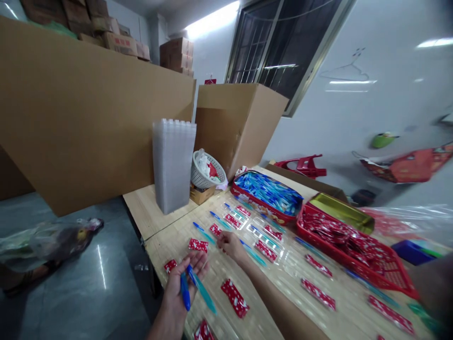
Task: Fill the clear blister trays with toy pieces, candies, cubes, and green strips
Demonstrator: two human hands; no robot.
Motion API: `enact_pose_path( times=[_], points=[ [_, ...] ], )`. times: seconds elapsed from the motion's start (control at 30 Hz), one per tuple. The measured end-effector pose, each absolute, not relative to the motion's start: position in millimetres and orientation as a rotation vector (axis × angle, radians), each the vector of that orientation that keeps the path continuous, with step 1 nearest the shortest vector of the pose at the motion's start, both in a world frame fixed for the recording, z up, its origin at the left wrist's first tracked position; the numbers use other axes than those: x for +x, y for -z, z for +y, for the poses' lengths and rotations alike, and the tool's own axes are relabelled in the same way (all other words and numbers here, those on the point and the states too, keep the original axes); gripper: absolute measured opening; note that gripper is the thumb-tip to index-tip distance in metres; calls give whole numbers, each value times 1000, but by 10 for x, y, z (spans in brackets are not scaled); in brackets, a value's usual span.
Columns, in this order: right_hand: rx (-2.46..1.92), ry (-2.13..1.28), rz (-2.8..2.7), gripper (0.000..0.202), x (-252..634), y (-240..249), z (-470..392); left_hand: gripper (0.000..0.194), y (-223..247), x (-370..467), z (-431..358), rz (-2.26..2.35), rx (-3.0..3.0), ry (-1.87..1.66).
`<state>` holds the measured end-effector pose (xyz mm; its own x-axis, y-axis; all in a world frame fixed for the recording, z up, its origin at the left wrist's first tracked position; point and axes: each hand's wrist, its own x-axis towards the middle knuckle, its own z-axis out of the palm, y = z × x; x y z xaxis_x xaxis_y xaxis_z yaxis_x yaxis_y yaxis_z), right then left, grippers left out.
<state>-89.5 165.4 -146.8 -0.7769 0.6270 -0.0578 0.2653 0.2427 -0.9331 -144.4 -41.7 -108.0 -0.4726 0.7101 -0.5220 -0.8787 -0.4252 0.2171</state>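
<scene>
Pens (206, 293), two of them with blue caps, lie in the left hand (191, 276) above the near left part of the desk (170, 243). That hand is turned palm up, its thumb and fingers loosely closed on them. The right hand (230, 246) is farther forward, knuckles up, its fingers drawn together and pointing down; I cannot tell whether they pinch anything. Just beside its fingertips are a red packet (215, 230) and the teal end of a loose pen (198, 227).

More packets and pens are spread in rows over the desk, some of them at clear trays (244, 218). Beyond these stands a tin (262, 208) heaped with pens, and to its right a red basket (403, 277) of packets, with a gold tray (336, 211) just behind. At the far left, a clear plastic stack (174, 165) stands upright near a white basket (202, 175).
</scene>
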Motion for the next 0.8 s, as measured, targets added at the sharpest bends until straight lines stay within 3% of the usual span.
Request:
enact_pose_path(
  times=[0.13, 0.3, 0.53, 0.63, 0.8],
  points=[
    [-757, -1606, -2181, 7, -801, 1270, 1371, 27, 1077, -1471, -469, 595, -405, -2053],
    [-574, -2170, -2052, 33, -425, 1079, 688, 21, 1142, -1538, -492, 606, -300, -2121],
    [-658, -2439, -1768, 45, -266, 1416, 185, 16, 1137, -1455, -688, 773, -376, -2153],
    [-700, -2441, -1711, 38, -332, 1414, 226, 16, 1169, -1517, -830, 837, -354, -2222],
    [-720, -2159, -1906, 28, -629, 1336, 509, 18, 1238, -1722, -1014, 840, -284, -2331]
  ],
)
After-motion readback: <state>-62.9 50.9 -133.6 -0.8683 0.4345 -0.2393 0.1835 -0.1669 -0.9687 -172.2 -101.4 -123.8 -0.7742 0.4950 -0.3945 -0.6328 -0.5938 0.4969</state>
